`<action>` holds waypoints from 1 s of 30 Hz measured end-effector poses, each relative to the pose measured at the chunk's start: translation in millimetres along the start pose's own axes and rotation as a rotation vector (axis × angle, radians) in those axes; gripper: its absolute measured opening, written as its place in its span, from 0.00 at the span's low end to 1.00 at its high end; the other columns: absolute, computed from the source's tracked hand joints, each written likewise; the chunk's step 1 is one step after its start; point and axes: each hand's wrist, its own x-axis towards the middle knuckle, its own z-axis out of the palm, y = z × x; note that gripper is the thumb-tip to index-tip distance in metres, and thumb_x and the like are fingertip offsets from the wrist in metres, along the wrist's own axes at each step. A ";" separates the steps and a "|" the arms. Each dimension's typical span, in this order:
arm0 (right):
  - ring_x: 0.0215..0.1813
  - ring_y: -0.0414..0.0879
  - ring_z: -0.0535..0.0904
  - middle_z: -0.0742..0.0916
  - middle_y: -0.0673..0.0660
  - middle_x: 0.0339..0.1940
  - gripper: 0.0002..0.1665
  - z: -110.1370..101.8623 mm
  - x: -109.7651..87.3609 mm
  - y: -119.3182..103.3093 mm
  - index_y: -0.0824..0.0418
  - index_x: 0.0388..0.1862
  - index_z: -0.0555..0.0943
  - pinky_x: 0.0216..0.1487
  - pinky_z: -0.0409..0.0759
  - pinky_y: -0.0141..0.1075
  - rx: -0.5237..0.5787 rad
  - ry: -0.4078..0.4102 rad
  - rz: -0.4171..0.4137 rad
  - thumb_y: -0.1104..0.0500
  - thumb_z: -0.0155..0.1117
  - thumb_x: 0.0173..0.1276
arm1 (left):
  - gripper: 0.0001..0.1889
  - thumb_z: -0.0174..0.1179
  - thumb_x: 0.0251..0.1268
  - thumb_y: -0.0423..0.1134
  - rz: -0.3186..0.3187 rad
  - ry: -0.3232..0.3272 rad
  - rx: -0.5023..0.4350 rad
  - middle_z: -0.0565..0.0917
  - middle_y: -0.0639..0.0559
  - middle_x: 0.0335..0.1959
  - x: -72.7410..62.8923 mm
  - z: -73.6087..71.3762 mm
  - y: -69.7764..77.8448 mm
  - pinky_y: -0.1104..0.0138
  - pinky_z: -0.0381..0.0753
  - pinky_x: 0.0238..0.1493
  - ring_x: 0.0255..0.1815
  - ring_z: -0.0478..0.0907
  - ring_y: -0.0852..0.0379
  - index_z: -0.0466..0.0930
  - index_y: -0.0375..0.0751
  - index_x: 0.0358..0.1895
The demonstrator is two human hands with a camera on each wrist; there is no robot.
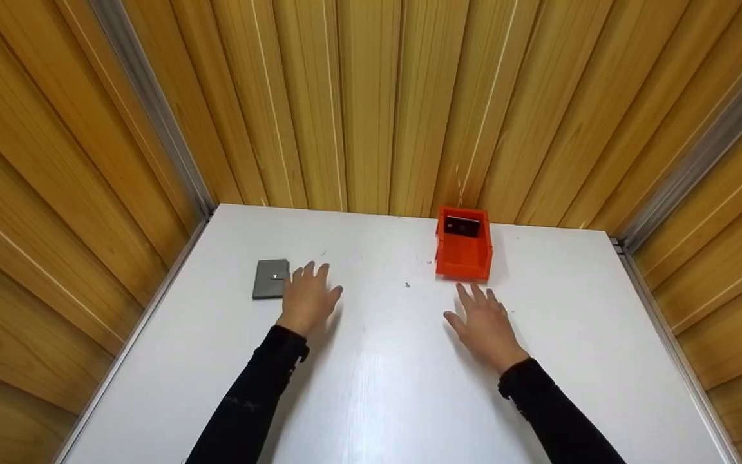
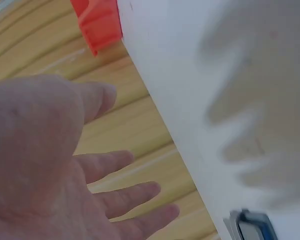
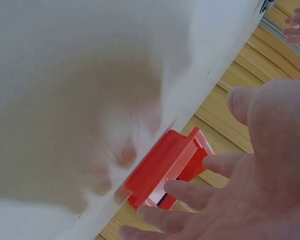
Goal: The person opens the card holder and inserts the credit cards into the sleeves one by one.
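Observation:
My left hand (image 1: 308, 298) hovers palm down over the white table, fingers spread and holding nothing. Just to its left lies a grey wallet-like case (image 1: 270, 280) with a snap tab, its right edge partly hidden by the fingers in the head view. A red plastic bin (image 1: 463, 258) stands at the back right of the table. Leaning inside it is a dark flat object (image 1: 462, 225). My right hand (image 1: 485, 327) is in front of the bin, fingers spread toward its front lip and nothing in the grasp. In the right wrist view the fingers overlap the bin (image 3: 157, 170).
The white table (image 1: 384, 374) has small dark marks on its surface. Wood-patterned panels (image 1: 371, 109) rise behind the table and on both sides, with grey metal posts (image 1: 152, 96) at the corners.

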 end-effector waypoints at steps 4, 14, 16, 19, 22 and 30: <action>0.84 0.73 0.68 0.74 0.72 0.83 0.38 0.6 -1.4 -2.0 0.66 0.83 0.71 0.79 0.70 0.70 0.025 0.116 -0.068 0.45 0.61 0.85 | 0.30 0.61 0.84 0.52 -0.013 0.055 -0.057 0.80 0.29 0.73 7.3 -13.0 -20.9 0.35 0.74 0.76 0.75 0.77 0.29 0.77 0.32 0.75; 0.76 0.71 0.78 0.82 0.72 0.76 0.32 2.2 -2.5 -5.0 0.67 0.77 0.78 0.75 0.77 0.67 0.028 0.161 -0.094 0.50 0.64 0.83 | 0.20 0.60 0.81 0.43 -0.132 0.155 -0.067 0.89 0.28 0.45 17.9 -27.6 -88.6 0.36 0.87 0.49 0.49 0.87 0.26 0.88 0.25 0.50; 0.75 0.71 0.79 0.82 0.71 0.75 0.32 3.4 -2.9 -3.8 0.67 0.77 0.78 0.74 0.78 0.66 0.027 0.164 -0.092 0.51 0.65 0.83 | 0.21 0.59 0.80 0.43 -0.156 0.146 -0.068 0.88 0.27 0.45 19.0 -24.5 -99.4 0.35 0.87 0.49 0.49 0.87 0.25 0.87 0.23 0.50; 0.72 0.70 0.81 0.83 0.71 0.73 0.31 4.8 -3.2 -3.0 0.67 0.75 0.80 0.72 0.80 0.64 0.030 0.166 -0.098 0.51 0.65 0.82 | 0.21 0.58 0.81 0.42 -0.174 0.132 -0.076 0.88 0.25 0.45 20.1 -17.7 -112.9 0.35 0.86 0.49 0.49 0.86 0.25 0.88 0.21 0.49; 0.71 0.70 0.82 0.84 0.71 0.72 0.30 6.4 -3.3 -3.0 0.67 0.74 0.80 0.72 0.81 0.63 0.035 0.164 -0.101 0.51 0.65 0.82 | 0.22 0.59 0.81 0.43 -0.199 0.119 -0.076 0.87 0.24 0.45 18.6 -11.8 -123.0 0.35 0.86 0.47 0.49 0.85 0.26 0.88 0.21 0.47; 0.72 0.68 0.82 0.85 0.69 0.72 0.29 5.7 -4.4 -2.2 0.67 0.74 0.81 0.74 0.80 0.62 0.064 0.136 -0.070 0.51 0.64 0.83 | 0.20 0.64 0.78 0.43 -0.257 0.064 -0.131 0.86 0.29 0.38 19.4 -6.8 -128.7 0.42 0.86 0.40 0.40 0.86 0.34 0.87 0.25 0.35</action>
